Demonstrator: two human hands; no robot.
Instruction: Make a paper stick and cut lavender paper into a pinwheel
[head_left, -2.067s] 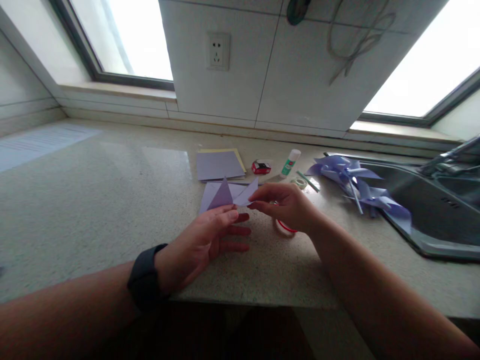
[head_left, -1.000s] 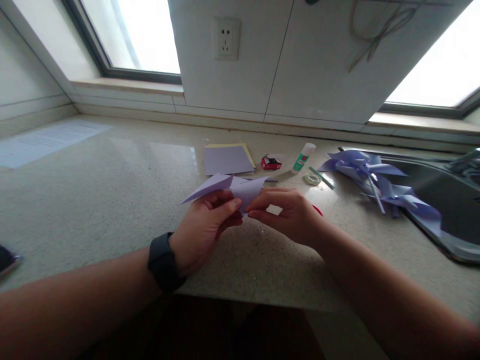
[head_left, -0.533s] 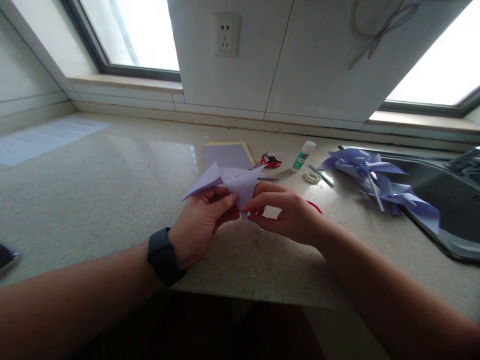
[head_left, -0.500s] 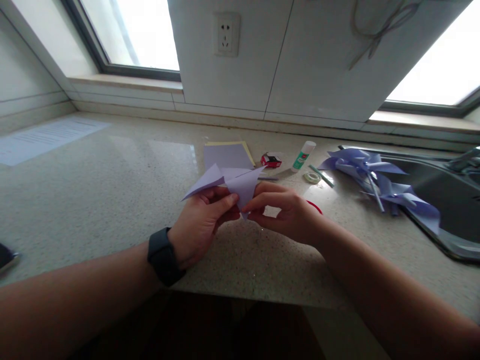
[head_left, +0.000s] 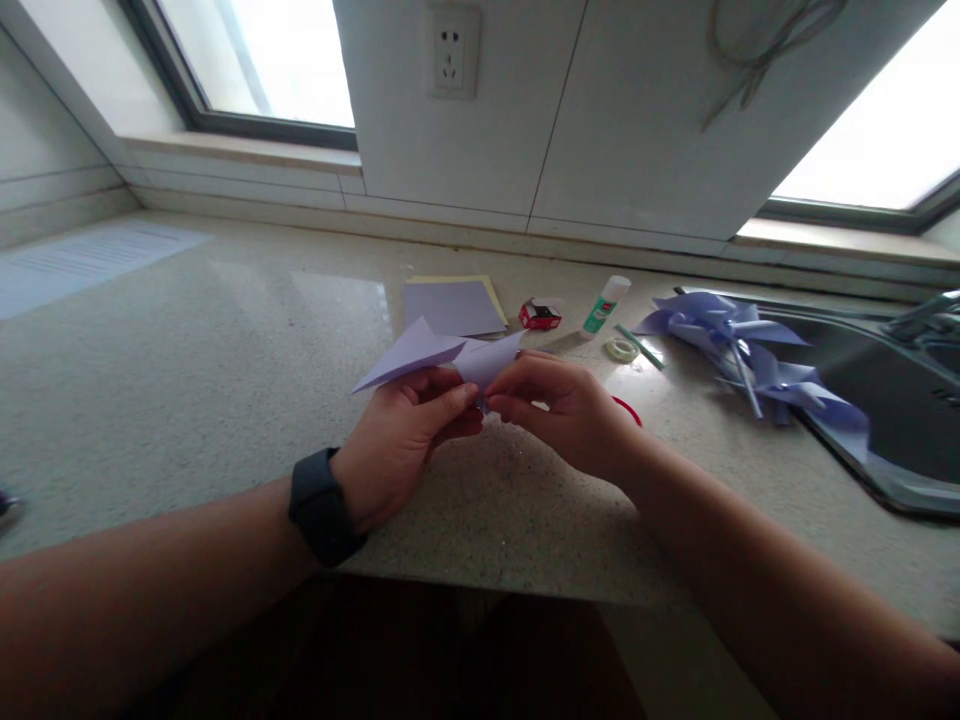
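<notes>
Centrally in the frame, a folded sheet of lilac paper (head_left: 412, 352) is held above the counter (head_left: 225, 400). It is clamped in the left hand (head_left: 401, 430), thumb on top, while its lower corner is pinched between the fingertips of the right hand (head_left: 566, 400). Just above centre, a small red box (head_left: 540, 316) is seen; whether it is filled cannot be told at this size. To its right, a glue stick (head_left: 606, 305) is placed near a roll of tape (head_left: 622, 350). At the right of the frame, the left rim of a metal sink (head_left: 900, 420) is overlapped by lilac pinwheels (head_left: 697, 322), and its basin is shadowed.
</notes>
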